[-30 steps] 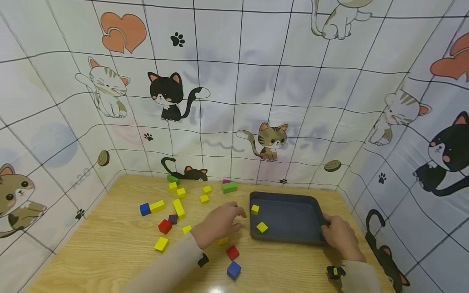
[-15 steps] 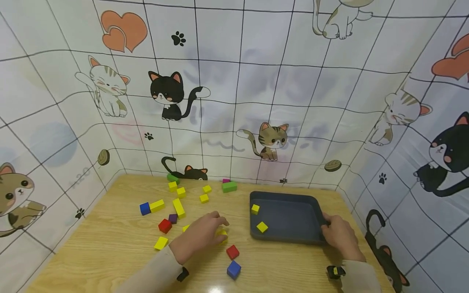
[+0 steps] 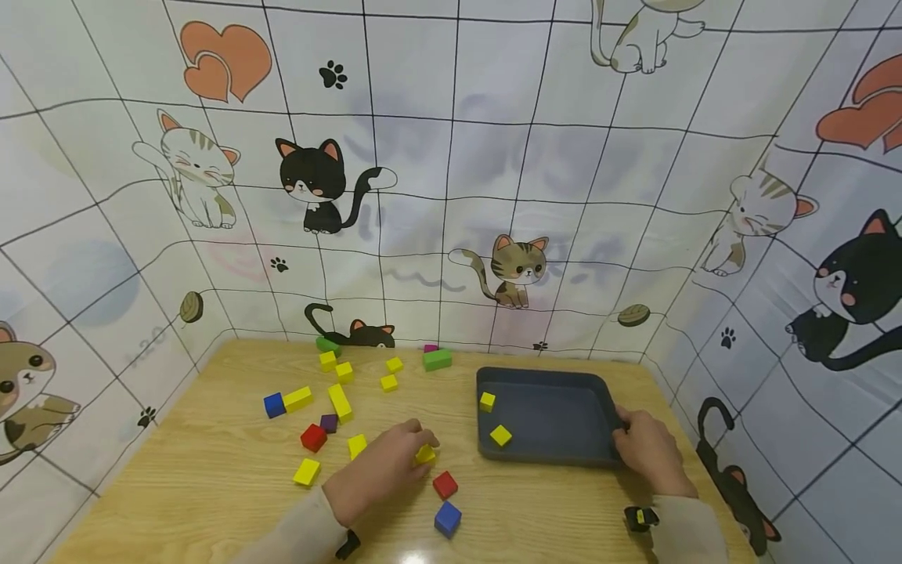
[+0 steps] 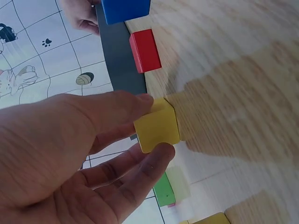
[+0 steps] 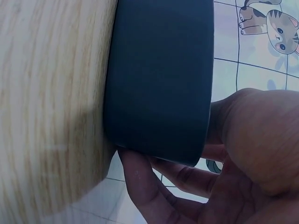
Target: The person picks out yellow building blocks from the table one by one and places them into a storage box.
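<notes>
In the head view, my left hand is over the table, thumb and fingers around a yellow block. The left wrist view shows that yellow block pinched between thumb and fingertips, down at the wood. My right hand grips the right rim of a dark grey tray. Close up, fingers bend under the tray's end wall with the thumb side at its rim. Two yellow cubes, one nearer and one farther, lie in the tray's left part.
A red cube and a blue cube lie in front of the left hand. Several yellow blocks, another red cube, a purple cube and a blue one are scattered left. A green block sits near the cat-patterned back wall.
My left hand has moved left and toward me from beside the tray, and its fingers have come around a yellow block. The right hand keeps its grip on the tray.
</notes>
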Demonstrator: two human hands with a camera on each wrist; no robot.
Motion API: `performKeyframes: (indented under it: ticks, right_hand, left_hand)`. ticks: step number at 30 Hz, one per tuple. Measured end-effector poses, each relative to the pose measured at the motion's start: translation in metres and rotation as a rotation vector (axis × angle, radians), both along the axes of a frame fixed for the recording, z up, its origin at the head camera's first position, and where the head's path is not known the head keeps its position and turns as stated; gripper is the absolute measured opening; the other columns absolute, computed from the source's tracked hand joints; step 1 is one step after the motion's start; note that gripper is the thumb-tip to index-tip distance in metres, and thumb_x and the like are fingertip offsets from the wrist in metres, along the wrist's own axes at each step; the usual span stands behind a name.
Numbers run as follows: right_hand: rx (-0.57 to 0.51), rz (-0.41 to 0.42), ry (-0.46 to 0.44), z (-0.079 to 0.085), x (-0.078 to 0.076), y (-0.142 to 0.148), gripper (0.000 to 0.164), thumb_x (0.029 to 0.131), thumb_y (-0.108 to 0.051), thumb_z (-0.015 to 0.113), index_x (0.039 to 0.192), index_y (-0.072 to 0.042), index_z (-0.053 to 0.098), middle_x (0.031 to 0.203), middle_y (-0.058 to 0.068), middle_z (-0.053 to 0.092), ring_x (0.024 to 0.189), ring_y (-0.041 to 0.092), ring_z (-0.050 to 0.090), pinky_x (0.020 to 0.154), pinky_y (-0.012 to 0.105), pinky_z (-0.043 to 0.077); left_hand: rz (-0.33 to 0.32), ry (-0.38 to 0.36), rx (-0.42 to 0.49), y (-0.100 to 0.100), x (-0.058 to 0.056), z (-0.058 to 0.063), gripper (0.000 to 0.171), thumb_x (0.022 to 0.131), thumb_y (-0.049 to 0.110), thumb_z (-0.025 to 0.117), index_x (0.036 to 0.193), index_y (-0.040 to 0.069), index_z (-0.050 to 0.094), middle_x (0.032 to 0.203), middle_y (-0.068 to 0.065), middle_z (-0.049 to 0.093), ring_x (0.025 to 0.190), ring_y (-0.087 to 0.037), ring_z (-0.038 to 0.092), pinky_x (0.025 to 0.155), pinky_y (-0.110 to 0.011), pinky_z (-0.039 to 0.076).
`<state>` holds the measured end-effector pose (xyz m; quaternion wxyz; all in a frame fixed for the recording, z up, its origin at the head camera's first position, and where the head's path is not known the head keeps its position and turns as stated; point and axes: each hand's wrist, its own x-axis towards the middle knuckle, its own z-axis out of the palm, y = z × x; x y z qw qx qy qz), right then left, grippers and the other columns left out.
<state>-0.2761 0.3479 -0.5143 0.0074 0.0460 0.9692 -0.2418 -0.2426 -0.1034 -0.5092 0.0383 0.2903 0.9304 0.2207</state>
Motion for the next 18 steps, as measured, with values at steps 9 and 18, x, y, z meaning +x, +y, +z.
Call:
performKeyframes:
  ticks: [9,18]
  right_hand:
    - [0.002,0.003,0.006,-0.0041,0.0017,-0.0015,0.054,0.095,-0.011,0.053,0.148,-0.001,0.045,0.066,0.007,0.051,0.044,0.015,0.035,0.039,0.030,0.033]
    - [0.026,0.009,0.055,-0.0020,0.0002,0.0002,0.053,0.094,-0.011,0.054,0.146,0.000,0.048,0.067,0.010,0.055,0.043,0.015,0.034,0.038,0.030,0.032]
  left_hand:
    - [0.000,-0.010,0.016,-0.0012,0.0047,-0.0023,0.030,0.089,0.016,0.079,0.117,0.016,0.070,0.104,0.004,0.059,0.084,-0.007,0.056,0.079,-0.022,0.054]
    - [0.000,-0.003,0.036,0.0014,0.0043,-0.0021,0.030,0.089,0.015,0.078,0.118,0.016,0.070,0.105,0.004,0.059,0.084,-0.007,0.056,0.077,-0.021,0.054]
